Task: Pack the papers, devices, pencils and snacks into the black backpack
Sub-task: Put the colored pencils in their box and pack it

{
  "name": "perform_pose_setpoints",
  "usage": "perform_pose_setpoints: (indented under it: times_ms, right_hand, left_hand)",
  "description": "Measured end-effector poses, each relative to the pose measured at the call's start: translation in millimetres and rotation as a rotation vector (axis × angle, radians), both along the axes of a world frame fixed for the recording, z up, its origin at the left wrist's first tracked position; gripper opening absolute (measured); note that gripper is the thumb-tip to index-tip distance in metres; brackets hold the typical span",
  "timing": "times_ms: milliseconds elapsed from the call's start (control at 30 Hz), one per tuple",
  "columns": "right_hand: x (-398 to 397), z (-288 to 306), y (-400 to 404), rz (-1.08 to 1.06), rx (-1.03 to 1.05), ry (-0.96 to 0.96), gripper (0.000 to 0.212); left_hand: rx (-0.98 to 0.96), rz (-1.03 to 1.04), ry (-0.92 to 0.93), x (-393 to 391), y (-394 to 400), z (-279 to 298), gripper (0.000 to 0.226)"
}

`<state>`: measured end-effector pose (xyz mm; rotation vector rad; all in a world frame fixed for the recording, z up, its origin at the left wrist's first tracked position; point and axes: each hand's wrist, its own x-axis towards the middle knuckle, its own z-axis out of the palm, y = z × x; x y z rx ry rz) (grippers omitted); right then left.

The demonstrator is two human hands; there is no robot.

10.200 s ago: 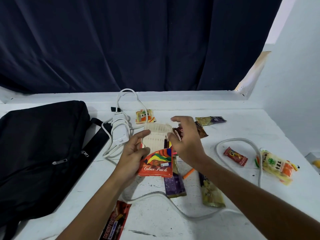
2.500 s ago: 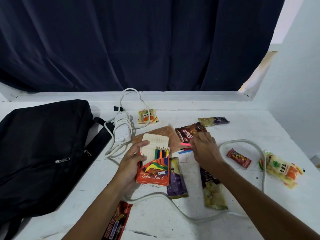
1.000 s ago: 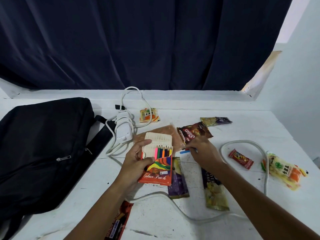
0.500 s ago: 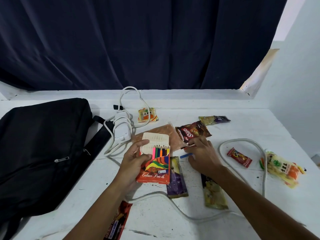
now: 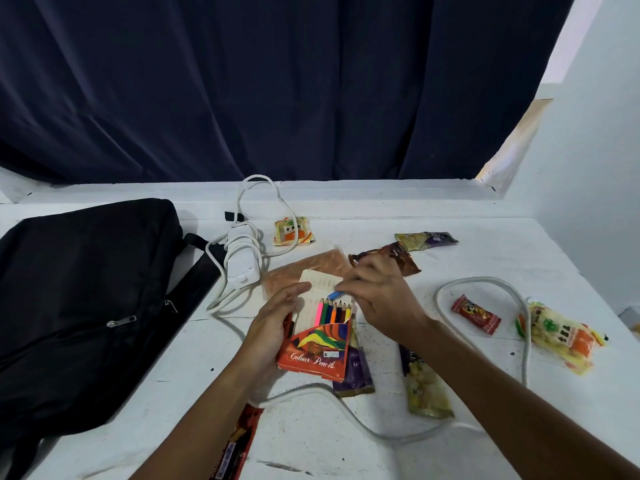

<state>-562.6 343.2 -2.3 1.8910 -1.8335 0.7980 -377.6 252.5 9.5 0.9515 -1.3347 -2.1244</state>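
Observation:
My left hand [image 5: 273, 327] holds an orange colour pencil box [image 5: 317, 351] above the table's middle, flap open, several coloured pencils [image 5: 332, 311] standing in it. My right hand [image 5: 377, 299] pinches a blue pencil [image 5: 335, 295] right over the box's open top. The black backpack [image 5: 86, 299] lies zipped at the left. Snack packets lie around: a brown one [image 5: 398, 259] behind my right hand, a purple one [image 5: 353, 372] under the box, a yellow one [image 5: 426, 389] under my right forearm.
A white charger with coiled cable [image 5: 242, 261] sits beside the backpack. A thick white cable [image 5: 485, 282] loops at the right past a red candy [image 5: 476, 315] and a yellow-orange packet [image 5: 561, 336]. A brown envelope [image 5: 308, 271] lies behind the box. Dark curtain behind.
My right hand picked the blue pencil off the table and carried it left to the box's open top. The left hand kept holding the box.

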Motion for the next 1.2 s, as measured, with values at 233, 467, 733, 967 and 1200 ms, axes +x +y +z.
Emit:
perform_pose_setpoints:
  times_ms: [233,467,733,967,1200]
  right_hand:
    - [15.9,5.2,-15.7,0.15,0.041,0.098,0.019]
    - [31.4,10.2,-2.6,0.184,0.316,-0.236,0.044]
    - [31.3,10.8,6.5,0.115,0.337,-0.323,0.046]
    - [-14.5,-7.8,5.6,-0.346,0.035,-0.534,0.022]
    - [-37.8,-33.9,18.0,-0.489,0.533,-0.304,0.037]
  left_hand:
    - [-0.008,-0.039,0.006,2.1,7.8,9.8,0.032]
    - [-0.021,0.008,0.014,1.8,1.9,10.6,0.032]
    - [-0.12,-0.014,-0.001,0.8,0.6,6.5,0.029]
    - [-0.118,-0.033,-0.064,6.4,-3.8,-2.3,0.043]
    - [-0.083,-0.017,-0.056,5.4,-7.2,-6.9,0.043]
